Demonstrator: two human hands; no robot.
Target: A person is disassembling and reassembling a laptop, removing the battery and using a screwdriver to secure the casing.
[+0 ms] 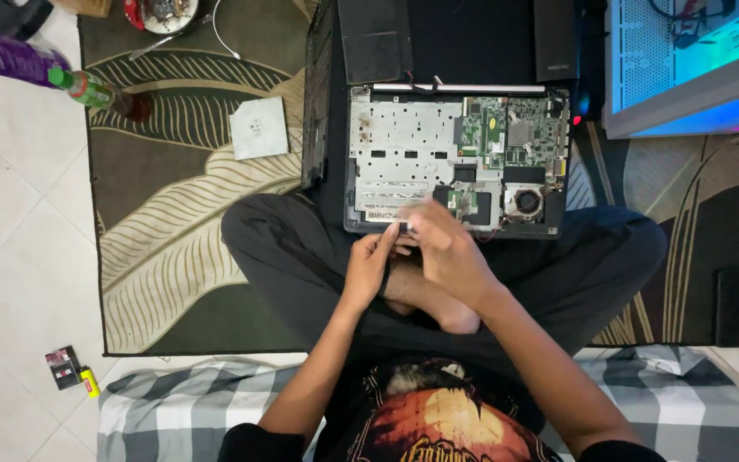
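Seen from above, cross-legged on a leaf-patterned rug (173, 257), with an opened laptop base (455, 158) resting across the knees at centre frame. Bottom cover off, bare metal chassis plate on the left half, green circuit board (515, 128) at upper right, small round cooling fan (526, 202) at lower right.

Both hands brought together just below the base's near edge. Left hand (369, 265) with fingers curled inward, thumb and forefinger closed on a small pale, flat part (404, 226); too small and blurred to name more closely. Right hand (446, 252) curled over from the other side, fingertips pressed to the same part, palm turned down. Part held in the air between the two hands, touching or nearly touching the chassis rim; cannot tell which.

Judged by size: very light, thin, probably stiff but easily bent or cracked, and likely slippery. Best gripped by its edges with fingertips, lightly, clear of any contacts or flat faces.

Elsewhere: square grey metal plate (259, 127) lying on the rug at upper left, well apart from the laptop. Green bottle (96, 90) on its side near the rug's upper-left corner, beside a purple package (2, 53). Small dark box and yellow lighter (89, 382) on the tile floor at lower left. Lit computer case (686, 60) glowing blue at upper right. Checked grey-and-white cushion (181, 402) along the bottom.
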